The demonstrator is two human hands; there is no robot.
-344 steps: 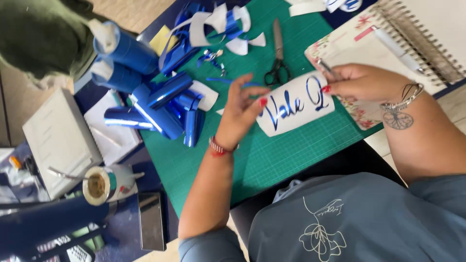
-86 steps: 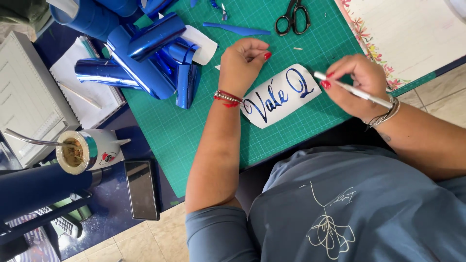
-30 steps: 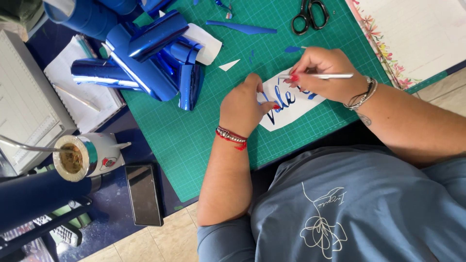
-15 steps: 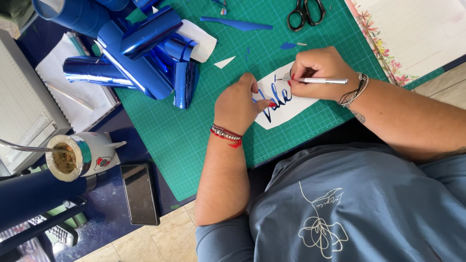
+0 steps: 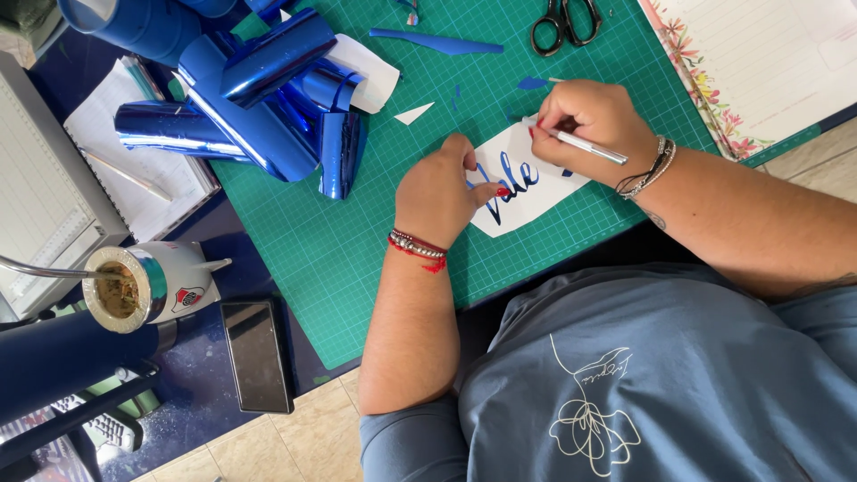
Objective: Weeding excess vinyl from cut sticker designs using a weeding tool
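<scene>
The rolled blue foil sheets (image 5: 259, 98) are glossy and mirror-like, while the green cutting mat (image 5: 357, 259) looks matt and rubbery. The white sticker sheet (image 5: 527, 187) is smooth paper with shiny blue lettering, the slim tool (image 5: 585, 145) pale, satin metal, and the scissors (image 5: 564, 22) black plastic-handled.

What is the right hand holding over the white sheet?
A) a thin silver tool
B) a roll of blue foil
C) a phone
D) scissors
A: the right hand grips a thin silver tool above the white sheet; the scissors lie apart on the green mat.
</scene>
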